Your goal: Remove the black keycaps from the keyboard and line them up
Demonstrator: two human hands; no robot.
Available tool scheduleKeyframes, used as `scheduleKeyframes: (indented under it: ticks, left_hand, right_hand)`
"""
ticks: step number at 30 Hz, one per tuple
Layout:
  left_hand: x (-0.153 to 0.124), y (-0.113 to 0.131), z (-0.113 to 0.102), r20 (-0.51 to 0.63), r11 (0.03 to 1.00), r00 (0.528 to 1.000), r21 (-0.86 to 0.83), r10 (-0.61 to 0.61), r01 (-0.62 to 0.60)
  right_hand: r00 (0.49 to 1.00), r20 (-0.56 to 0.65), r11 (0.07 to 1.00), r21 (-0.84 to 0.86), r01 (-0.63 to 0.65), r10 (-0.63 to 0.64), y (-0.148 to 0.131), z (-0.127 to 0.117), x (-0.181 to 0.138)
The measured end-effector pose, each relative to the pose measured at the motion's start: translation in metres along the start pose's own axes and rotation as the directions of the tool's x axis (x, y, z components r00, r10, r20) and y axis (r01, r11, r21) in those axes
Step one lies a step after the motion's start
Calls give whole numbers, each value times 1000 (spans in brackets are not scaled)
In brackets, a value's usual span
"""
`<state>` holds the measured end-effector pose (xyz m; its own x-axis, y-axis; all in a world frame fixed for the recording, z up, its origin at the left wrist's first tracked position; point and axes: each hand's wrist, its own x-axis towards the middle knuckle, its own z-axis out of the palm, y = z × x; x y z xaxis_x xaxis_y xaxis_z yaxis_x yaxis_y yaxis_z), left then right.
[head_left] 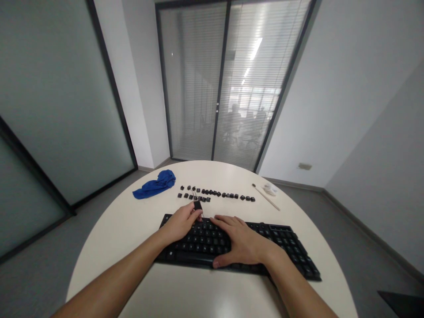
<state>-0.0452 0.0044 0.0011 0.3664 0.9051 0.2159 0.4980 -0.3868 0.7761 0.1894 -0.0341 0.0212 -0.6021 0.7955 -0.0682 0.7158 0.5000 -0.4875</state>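
Observation:
My left hand [181, 224] is closed on a keycap puller [198, 205], with a black handle and thin wires. It is over the upper left of a black keyboard [278, 238], and the puller's lower wire points down at the top row. Lying spread across the keyboard's middle, my right hand [245, 240] has its thumb at the front edge and its fingertips near the top row. Beyond the keyboard, loose black keycaps [218, 194] lie in two rough rows. My hands hide part of the keys, and whether the wire touches a key I cannot tell.
A crumpled blue cloth [155, 184] lies at the table's back left. Toward the back right are a thin brush [266, 197] with a dark tip and a small whitish bundle [270, 190]. The round cream table [109, 234] has a curved edge.

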Motion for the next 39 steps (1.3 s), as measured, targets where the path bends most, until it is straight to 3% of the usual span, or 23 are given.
scheduleKeyframes:
  ticks: [10,22,27,33,39]
  left_hand:
    - [0,-3,0,21,999,999,37,28,-28]
    - [-7,8,4,44,955,993,271,112,-120]
    - [-8,9,5,64,940,984,289,167,-179]
    - [-8,6,3,86,946,981,263,174,-191]
    - [-9,3,5,70,950,977,230,203,-214]
  right_hand:
    - [1000,11,997,-69,-25,26,-4,7,1]
    - [1000,16,997,-80,-22,24,-5,7,1]
    - [1000,-15,998,-61,7,-8,-3,8,2]
    - [976,-157,988,17,155,-151,-7,10,9]
    - [937,-315,979,85,186,-151,-4,15,19]
